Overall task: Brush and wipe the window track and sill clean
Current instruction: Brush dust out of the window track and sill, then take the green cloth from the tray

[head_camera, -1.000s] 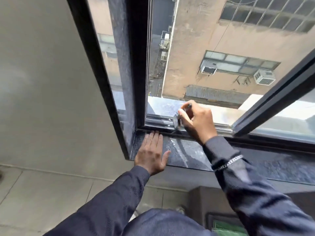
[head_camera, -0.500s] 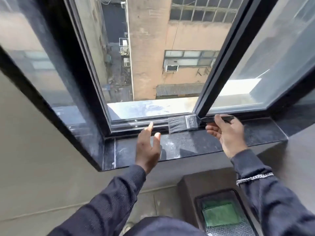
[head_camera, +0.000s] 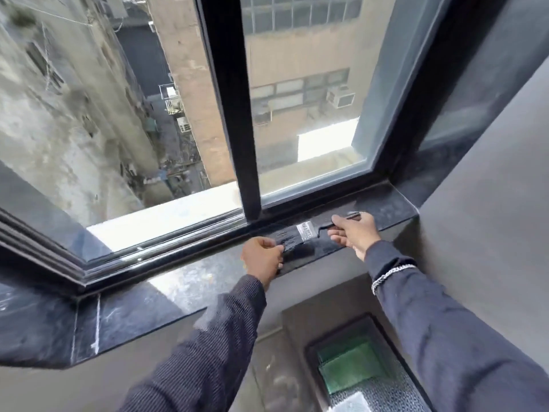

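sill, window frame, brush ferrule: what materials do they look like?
Sill: polished dark stone, probably marble or granite; glossy glare, pale veining, dusty streaks.
Window frame: black coated metal, likely aluminium; thin, straight, smooth sections.
Brush ferrule: bright silvery metal band with stamped lettering; bristles dark, fibre type unclear. Right hand holds the handle, left hand touches the bristles.

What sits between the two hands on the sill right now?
In the head view, the brush spans that stretch: right hand grips its handle, left hand touches its bristles, over the dark sill.
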Tool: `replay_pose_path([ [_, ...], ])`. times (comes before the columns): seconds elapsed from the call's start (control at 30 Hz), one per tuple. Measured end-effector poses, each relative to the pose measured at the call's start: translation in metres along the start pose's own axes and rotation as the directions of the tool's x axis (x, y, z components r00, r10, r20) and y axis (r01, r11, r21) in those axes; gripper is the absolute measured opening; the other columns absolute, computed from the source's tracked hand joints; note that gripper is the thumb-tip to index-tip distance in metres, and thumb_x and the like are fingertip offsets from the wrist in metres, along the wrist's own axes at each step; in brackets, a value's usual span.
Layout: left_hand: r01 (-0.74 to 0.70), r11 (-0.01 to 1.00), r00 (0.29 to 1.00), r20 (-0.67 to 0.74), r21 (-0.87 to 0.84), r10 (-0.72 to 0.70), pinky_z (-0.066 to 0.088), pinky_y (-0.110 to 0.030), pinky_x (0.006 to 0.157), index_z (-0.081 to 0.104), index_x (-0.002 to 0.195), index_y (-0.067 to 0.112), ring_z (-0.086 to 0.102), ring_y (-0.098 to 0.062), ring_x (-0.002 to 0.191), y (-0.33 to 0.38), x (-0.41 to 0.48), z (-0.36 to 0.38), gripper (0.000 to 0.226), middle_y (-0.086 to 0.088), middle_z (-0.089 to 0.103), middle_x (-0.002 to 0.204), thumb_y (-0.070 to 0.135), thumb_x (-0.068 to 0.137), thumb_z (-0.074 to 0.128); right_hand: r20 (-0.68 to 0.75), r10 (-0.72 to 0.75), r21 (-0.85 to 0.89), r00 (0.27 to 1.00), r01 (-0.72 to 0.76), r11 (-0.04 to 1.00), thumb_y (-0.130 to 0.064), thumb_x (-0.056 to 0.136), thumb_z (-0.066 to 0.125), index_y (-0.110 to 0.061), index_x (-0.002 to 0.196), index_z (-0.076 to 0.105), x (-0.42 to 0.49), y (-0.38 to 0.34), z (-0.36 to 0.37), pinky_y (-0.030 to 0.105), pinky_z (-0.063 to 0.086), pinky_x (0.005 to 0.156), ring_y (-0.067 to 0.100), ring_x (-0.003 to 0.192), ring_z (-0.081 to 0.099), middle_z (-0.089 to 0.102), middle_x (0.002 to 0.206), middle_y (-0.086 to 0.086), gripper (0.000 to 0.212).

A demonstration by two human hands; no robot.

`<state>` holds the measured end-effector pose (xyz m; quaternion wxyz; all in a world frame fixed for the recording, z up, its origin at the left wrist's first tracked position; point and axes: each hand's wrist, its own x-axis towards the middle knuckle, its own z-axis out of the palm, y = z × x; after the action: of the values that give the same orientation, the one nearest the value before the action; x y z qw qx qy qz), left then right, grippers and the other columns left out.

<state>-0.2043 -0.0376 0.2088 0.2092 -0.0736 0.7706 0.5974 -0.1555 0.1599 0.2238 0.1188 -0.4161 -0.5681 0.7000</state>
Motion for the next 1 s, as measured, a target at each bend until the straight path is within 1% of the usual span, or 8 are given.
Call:
replay_pose_path([
  [0.13, -0.045, 0.983, 0.99, -0.122, 0.176, 0.067, 0.056, -0.027, 0.042, 0.064, 0.075, 0.014, 0.059, -0.015, 0.044, 0.0, 0.0, 0.022, 0.015, -0.009, 0.067, 0.072, 0.003, 0.081, 0.072, -0.05, 0.102, -0.107, 0.994, -0.107, 0.989, 0.002, 0.084, 0.069, 0.005, 0.096, 0.059, 0.019, 0.001, -0.003, 0.019, 0.047, 0.033, 0.012, 0.035, 0.057, 0.062, 0.068, 0.02, 0.016],
  [0.3, -0.114, 0.937, 0.984, -0.093, 0.329, 0.152, 0.062, -0.044, 0.074, 0.067, 0.074, 0.012, 0.072, -0.031, 0.069, 0.002, -0.014, 0.029, 0.01, -0.006, 0.068, 0.067, 0.005, 0.081, 0.07, -0.129, 0.057, -0.214, 0.99, -0.084, 0.973, 0.003, 0.074, 0.077, 0.006, 0.116, 0.054, 0.029, -0.001, -0.018, 0.024, 0.048, 0.038, 0.024, 0.051, 0.063, 0.069, 0.09, 0.023, 0.048],
  [0.37, -0.141, 0.921, 0.971, -0.132, 0.363, 0.2, 0.058, -0.029, 0.076, 0.072, 0.082, 0.007, 0.071, -0.024, 0.073, 0.003, -0.023, 0.027, 0.006, -0.005, 0.07, 0.073, 0.01, 0.082, 0.067, -0.145, 0.041, -0.168, 0.989, -0.065, 0.984, 0.003, 0.073, 0.076, 0.003, 0.119, 0.051, 0.024, 0.0, -0.028, 0.023, 0.047, 0.036, 0.023, 0.052, 0.061, 0.069, 0.089, 0.024, 0.052],
  [0.43, -0.24, 0.868, 0.921, -0.181, 0.435, 0.345, 0.041, -0.003, 0.067, 0.073, 0.085, 0.011, 0.064, -0.004, 0.069, 0.0, -0.036, 0.027, 0.012, 0.004, 0.069, 0.074, 0.016, 0.082, 0.063, -0.151, 0.028, -0.101, 0.988, -0.044, 0.994, 0.003, 0.072, 0.073, -0.006, 0.114, 0.051, 0.014, 0.006, -0.041, 0.023, 0.049, 0.039, 0.021, 0.05, 0.061, 0.069, 0.083, 0.021, 0.048],
  [0.57, -0.437, 0.813, 0.857, -0.098, 0.385, 0.507, 0.042, -0.001, 0.061, 0.065, 0.085, 0.025, 0.059, 0.008, 0.066, -0.039, -0.074, 0.045, 0.012, 0.02, 0.061, 0.073, 0.014, 0.084, 0.063, -0.188, -0.043, -0.076, 0.981, 0.029, 0.997, 0.0, 0.076, 0.068, -0.016, 0.089, 0.052, -0.007, 0.058, -0.084, 0.022, 0.044, 0.037, 0.013, 0.039, 0.057, 0.065, 0.063, 0.011, 0.026],
  [0.73, -0.309, 0.739, 0.95, 0.222, 0.599, 0.218, 0.054, -0.035, 0.071, 0.07, 0.081, 0.011, 0.067, -0.026, 0.07, -0.153, -0.074, 0.083, 0.006, -0.007, 0.073, 0.073, 0.009, 0.082, 0.064, -0.254, 0.144, -0.221, 0.956, -0.202, 0.954, 0.002, 0.081, 0.068, -0.004, 0.083, 0.061, -0.014, 0.173, -0.15, 0.021, 0.045, 0.039, 0.009, 0.039, 0.056, 0.062, 0.063, 0.014, 0.01],
  [0.87, -0.193, 0.65, 0.936, 0.337, 0.736, -0.104, 0.056, -0.038, 0.079, 0.07, 0.093, 0.014, 0.07, -0.034, 0.088, -0.238, -0.045, 0.106, 0.019, -0.014, 0.076, 0.092, 0.016, 0.08, 0.056, -0.29, 0.195, -0.47, 0.937, -0.317, 0.824, -0.006, 0.076, 0.074, -0.006, 0.073, 0.07, 0.004, 0.268, -0.192, 0.031, 0.048, 0.063, 0.024, 0.062, 0.062, 0.068, 0.066, 0.013, 0.005],
  [1.0, -0.26, 0.588, 0.863, 0.458, 0.766, -0.215, 0.056, -0.035, 0.091, 0.067, 0.114, 0.015, 0.07, -0.027, 0.101, -0.309, -0.021, 0.141, 0.032, -0.013, 0.074, 0.113, 0.016, 0.083, 0.057, -0.28, 0.172, -0.618, 0.945, -0.314, 0.721, -0.013, 0.074, 0.077, -0.014, 0.07, 0.073, 0.027, 0.35, -0.217, 0.026, 0.046, 0.061, 0.023, 0.071, 0.066, 0.069, 0.065, 0.003, 0.006],
])
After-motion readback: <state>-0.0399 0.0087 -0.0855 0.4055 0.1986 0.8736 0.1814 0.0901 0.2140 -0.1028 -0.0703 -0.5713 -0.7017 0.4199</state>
